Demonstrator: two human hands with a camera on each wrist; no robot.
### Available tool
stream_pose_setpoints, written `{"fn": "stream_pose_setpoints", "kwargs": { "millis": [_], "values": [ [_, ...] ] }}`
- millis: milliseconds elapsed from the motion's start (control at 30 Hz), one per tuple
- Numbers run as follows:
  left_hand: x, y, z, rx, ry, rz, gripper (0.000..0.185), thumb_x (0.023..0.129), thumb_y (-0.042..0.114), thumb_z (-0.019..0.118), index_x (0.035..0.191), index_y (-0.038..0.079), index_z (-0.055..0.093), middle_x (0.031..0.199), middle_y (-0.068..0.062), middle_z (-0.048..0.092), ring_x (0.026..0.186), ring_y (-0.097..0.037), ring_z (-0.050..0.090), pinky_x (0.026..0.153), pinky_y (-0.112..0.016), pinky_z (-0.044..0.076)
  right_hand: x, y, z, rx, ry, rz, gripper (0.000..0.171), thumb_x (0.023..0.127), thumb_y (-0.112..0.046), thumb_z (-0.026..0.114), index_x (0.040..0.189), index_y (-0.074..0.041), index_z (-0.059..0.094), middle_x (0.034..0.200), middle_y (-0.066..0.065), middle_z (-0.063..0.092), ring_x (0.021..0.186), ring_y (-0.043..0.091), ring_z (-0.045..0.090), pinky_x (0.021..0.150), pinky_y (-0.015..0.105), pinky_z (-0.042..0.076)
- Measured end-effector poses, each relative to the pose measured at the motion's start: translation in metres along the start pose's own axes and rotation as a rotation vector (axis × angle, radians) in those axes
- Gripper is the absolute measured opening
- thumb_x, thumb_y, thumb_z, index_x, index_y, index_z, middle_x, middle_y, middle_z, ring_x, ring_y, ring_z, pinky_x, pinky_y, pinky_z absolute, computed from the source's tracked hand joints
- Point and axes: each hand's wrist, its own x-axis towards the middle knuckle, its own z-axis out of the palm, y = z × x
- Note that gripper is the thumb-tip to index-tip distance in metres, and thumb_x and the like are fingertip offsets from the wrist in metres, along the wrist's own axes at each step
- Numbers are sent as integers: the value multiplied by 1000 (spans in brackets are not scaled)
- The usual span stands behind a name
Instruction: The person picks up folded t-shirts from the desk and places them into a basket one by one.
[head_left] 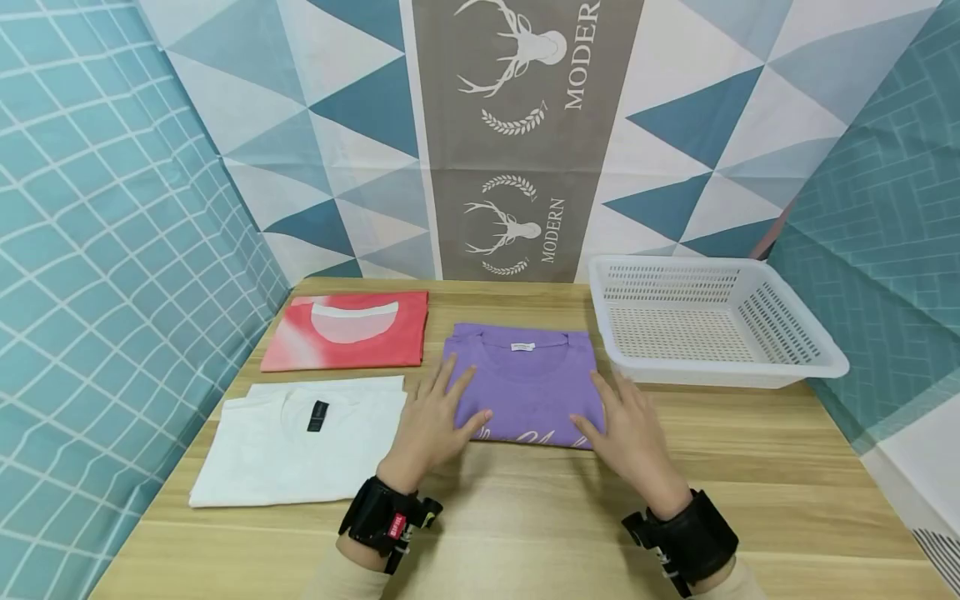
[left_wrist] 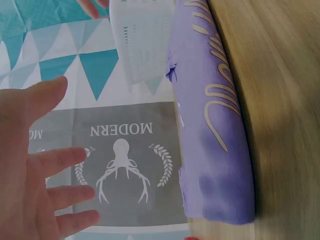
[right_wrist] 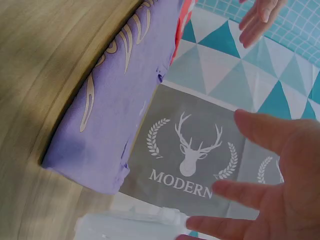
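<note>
A folded purple T-shirt [head_left: 525, 383] lies on the table, its collar and white label towards the back wall and cream lettering along its front edge. Over its left edge is my left hand [head_left: 435, 417], fingers spread. My right hand [head_left: 630, 425] mirrors it at the right edge, fingers also spread. From the left wrist, the purple T-shirt [left_wrist: 210, 120] shows apart from the fingers, with nothing in that hand [left_wrist: 55, 175]. The right wrist view likewise has a gap between the hand [right_wrist: 265, 180] and the folded shirt [right_wrist: 115, 100].
A white plastic basket [head_left: 675, 367] with slotted sides stands at the back right. To the left, a folded red-and-white garment [head_left: 360, 333] lies behind a folded white T-shirt [head_left: 300, 450] with a black label. Patterned cloth [head_left: 502, 150] hangs behind the wooden table [head_left: 525, 525].
</note>
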Motion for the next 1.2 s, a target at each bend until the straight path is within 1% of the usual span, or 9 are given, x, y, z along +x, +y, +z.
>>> {"fn": "stream_pose_setpoints", "kwargs": {
  "millis": [200,500,600,700,833,900,967,1100,1200],
  "values": [
    [11,-4,5,-154,33,-21,55,96,37,56,140,6,48,148,-25,42,132,-44,48,104,-58,42,14,5,5,96,-29,54,67,87,-32,69,134,10,48,133,35,52,120,52,52,95,61,46],
    [24,-23,28,-281,148,-184,42,89,8,63,127,-10,56,124,-31,60,106,-43,64,90,-49,53,40,24,21,198,-289,273,71,89,-31,66,132,20,41,122,40,56,109,52,57,92,55,49],
    [25,-28,34,-301,156,-242,42,86,3,62,123,-15,56,118,-34,62,103,-46,64,87,-50,54,44,30,26,248,-335,339,63,90,-32,65,121,20,48,102,35,60,83,39,63,72,44,55],
    [24,-30,38,-308,133,-305,42,85,2,61,121,-17,56,115,-35,63,102,-47,64,85,-51,54,47,33,30,314,-349,397,58,90,-26,63,121,21,49,89,24,57,63,21,53,55,29,46],
    [22,-31,44,-311,116,-368,38,83,1,61,115,-20,59,108,-36,65,99,-46,66,82,-51,55,49,36,35,378,-333,444,23,88,-13,59,81,9,57,69,8,46,56,14,41,50,23,35],
    [22,-31,45,-308,111,-397,33,82,1,60,108,-19,62,101,-35,67,93,-45,67,78,-50,55,50,38,38,393,-323,451,28,86,-6,55,61,-5,43,60,2,38,54,13,38,48,22,31],
    [21,-31,45,-300,99,-425,24,82,1,59,96,-18,64,93,-33,68,83,-42,68,72,-49,55,51,39,40,410,-314,456,37,83,-1,51,55,-14,31,55,-5,27,49,10,31,46,20,27],
    [21,-31,46,-268,74,-438,17,82,1,58,84,-14,66,84,-30,69,74,-38,67,63,-45,53,51,41,43,428,-302,452,38,79,4,46,51,-15,30,49,-9,25,44,7,28,43,18,24],
    [20,-32,47,-250,55,-432,20,83,1,57,90,-14,69,88,-30,70,78,-39,69,64,-45,55,50,42,43,446,-302,458,39,80,5,47,51,-15,30,47,-9,26,42,6,29,42,18,25]
  ]
}}
